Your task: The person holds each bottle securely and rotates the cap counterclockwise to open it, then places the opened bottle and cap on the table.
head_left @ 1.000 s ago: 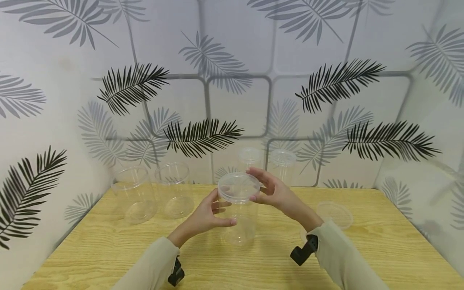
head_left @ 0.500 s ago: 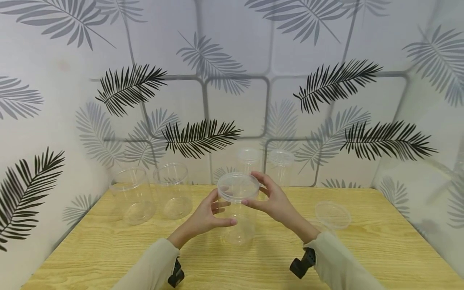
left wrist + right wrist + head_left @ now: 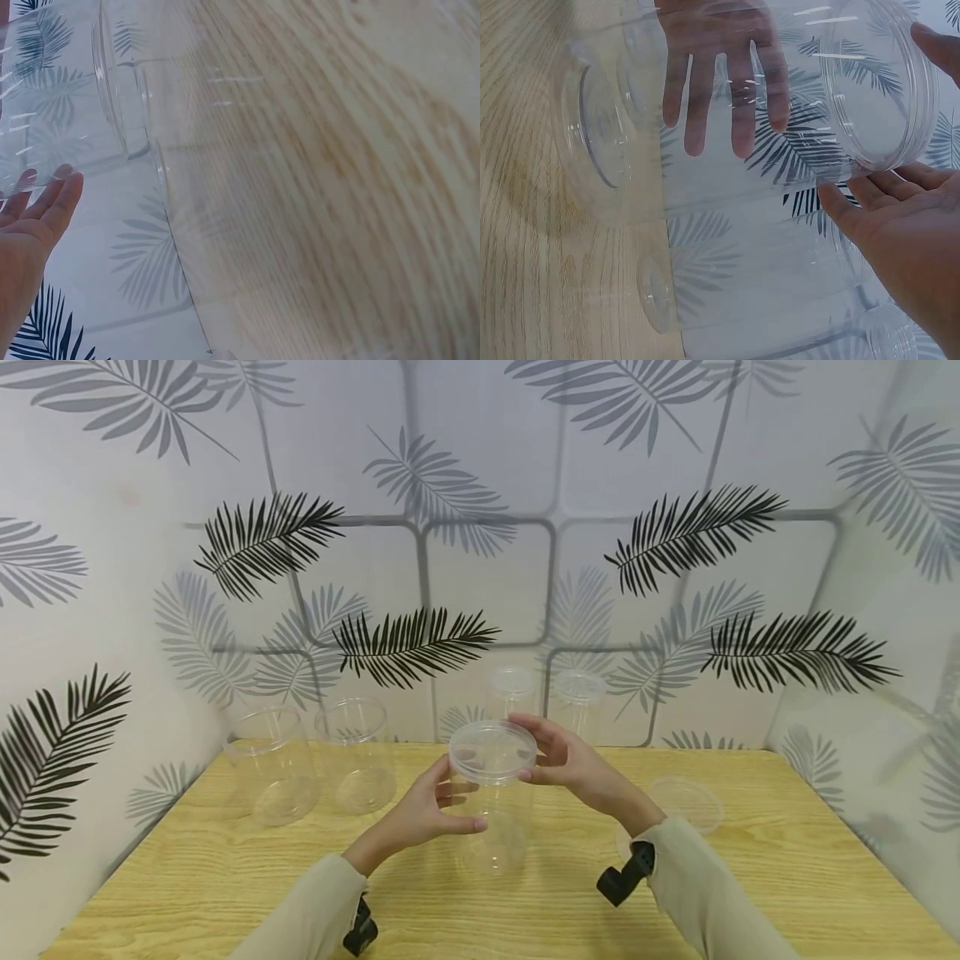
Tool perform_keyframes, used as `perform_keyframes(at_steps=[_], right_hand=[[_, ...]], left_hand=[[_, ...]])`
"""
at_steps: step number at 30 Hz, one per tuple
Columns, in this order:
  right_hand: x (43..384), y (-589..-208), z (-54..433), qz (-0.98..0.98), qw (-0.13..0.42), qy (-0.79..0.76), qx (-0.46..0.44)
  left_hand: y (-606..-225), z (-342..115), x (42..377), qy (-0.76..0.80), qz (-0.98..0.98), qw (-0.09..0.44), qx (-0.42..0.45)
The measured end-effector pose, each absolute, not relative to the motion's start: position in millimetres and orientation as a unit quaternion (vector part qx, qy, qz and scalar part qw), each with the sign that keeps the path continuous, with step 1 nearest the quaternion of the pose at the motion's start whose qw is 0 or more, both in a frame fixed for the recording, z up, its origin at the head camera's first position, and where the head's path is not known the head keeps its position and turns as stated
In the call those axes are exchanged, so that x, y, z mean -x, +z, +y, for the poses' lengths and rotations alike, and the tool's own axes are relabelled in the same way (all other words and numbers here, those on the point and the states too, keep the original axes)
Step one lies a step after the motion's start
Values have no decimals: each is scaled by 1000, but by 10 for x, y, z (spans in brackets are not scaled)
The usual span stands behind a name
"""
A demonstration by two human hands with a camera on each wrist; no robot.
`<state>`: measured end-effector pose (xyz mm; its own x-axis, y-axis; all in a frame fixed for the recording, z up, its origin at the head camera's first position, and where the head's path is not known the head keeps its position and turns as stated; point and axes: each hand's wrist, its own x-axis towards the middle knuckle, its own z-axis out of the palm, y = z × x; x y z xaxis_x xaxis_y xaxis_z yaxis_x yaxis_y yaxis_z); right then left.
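Note:
A clear plastic jar (image 3: 491, 835) stands upright on the wooden table, its clear round lid (image 3: 492, 750) sitting level on the mouth. My left hand (image 3: 423, 814) grips the jar's left side, thumb across the front and fingers behind. Through the transparent wall, those fingers show in the right wrist view. My right hand (image 3: 577, 770) holds the lid's rim on the right, with the thumb in front and the fingers at the back. In the right wrist view the same lid (image 3: 922, 82) lies between thumb and fingers.
Two lidless clear jars (image 3: 352, 789) stand at the back left. Behind the held jar are two slimmer lidded jars (image 3: 581, 689). A loose clear lid (image 3: 688, 802) lies to the right, and another lid edge (image 3: 622, 843) shows beside my right wrist. A patterned wall closes off the table's far edge.
My right hand's thumb slid left along the lid's rim, then came back to the right as the wrist turned. The left hand keeps its hold; the jar stays in place.

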<state>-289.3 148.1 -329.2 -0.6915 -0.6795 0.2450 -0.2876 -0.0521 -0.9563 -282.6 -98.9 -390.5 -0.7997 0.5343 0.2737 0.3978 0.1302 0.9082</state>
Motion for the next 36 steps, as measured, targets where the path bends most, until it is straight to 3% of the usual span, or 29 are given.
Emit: perform_keyframes(at_steps=[5,15,22,28,36], right_hand=[[2854,-3290,1477,673,142,-633,356],[2654,-3331,1306,763,-4,-588,267],[2658,-3344,1283,771,-24,-580,260],[2725,-3319,1336,764,1,-580,285],[2950,-3281,1467,678,134,-622,368]], left_hand=[[-3839,-973,2778,585,749,50,-309],[-3821,-968,2744,585,753,24,-299],[-3901,-968,2807,589,751,21,-298],[-3922,-977,2829,589,748,25,-304],[-3870,-992,2814,602,726,42,-330]])
